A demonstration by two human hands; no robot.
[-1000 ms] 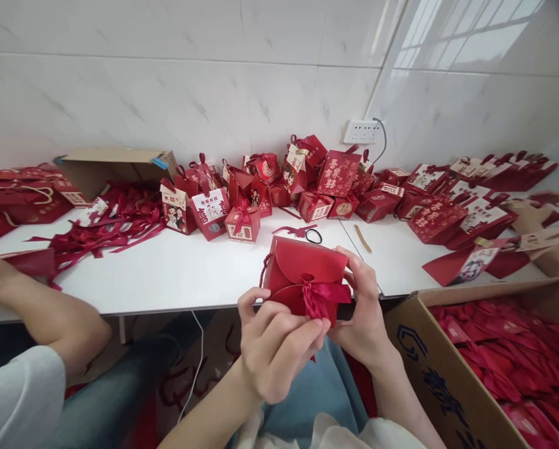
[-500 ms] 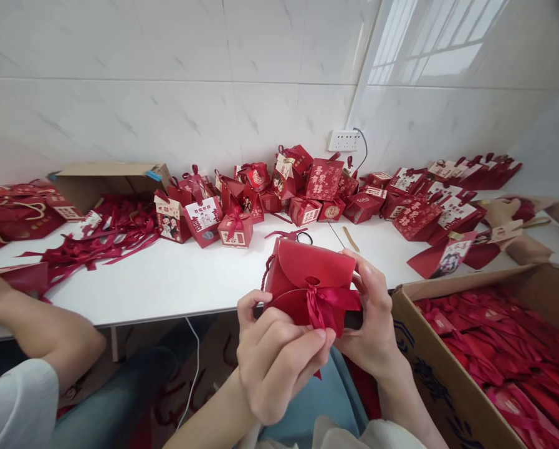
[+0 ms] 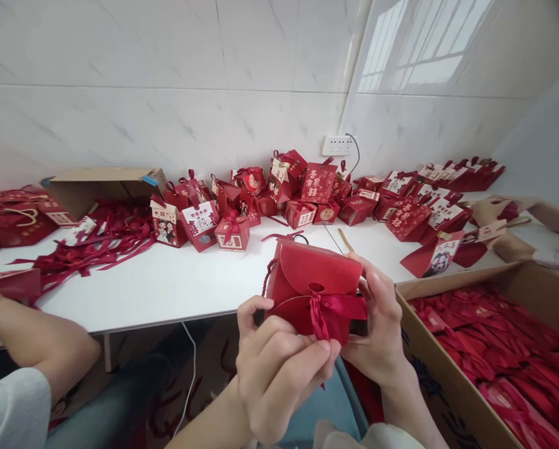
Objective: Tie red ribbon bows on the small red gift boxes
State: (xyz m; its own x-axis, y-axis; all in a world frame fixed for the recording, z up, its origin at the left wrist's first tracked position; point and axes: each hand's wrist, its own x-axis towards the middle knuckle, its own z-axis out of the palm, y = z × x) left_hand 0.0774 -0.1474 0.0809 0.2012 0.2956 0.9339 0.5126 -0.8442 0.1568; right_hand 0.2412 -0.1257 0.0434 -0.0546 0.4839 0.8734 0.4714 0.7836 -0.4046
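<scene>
White-tiled walls and a wall socket (image 3: 338,145) back a long white table (image 3: 167,280), seen from above by the person at work. At the right an open cardboard carton (image 3: 429,374) is filled with flat red packs (image 3: 503,355). Finished favour boxes (image 3: 279,193) are heaped along the wall, and loose red ribbons (image 3: 106,237) are strewn beside a second cardboard box (image 3: 101,184) at the left. A co-worker's forearm (image 3: 40,343) is rested at the table's left edge, and another person's hand (image 3: 494,212) is seen at far right.

A red gift box (image 3: 316,274) is held clear of the table, over the lap, just off the near edge. It is gripped at its right end by the right hand (image 3: 382,330), thumb laid on the front. The left hand (image 3: 279,374) is closed, its fingertips pinched on the tails of the ribbon bow (image 3: 328,308).

Little has changed over the last second. Both grips are kept and the box has barely shifted, though the pinched tails seem to be drawn slightly further down from the knot. The bow is therefore judged to be tied and merely being snugged.

The box's long axis is laid left to right, dipped a little to the right. Its curved flap is turned toward the camera, and a cord handle (image 3: 266,280) is hung at the left end.
</scene>
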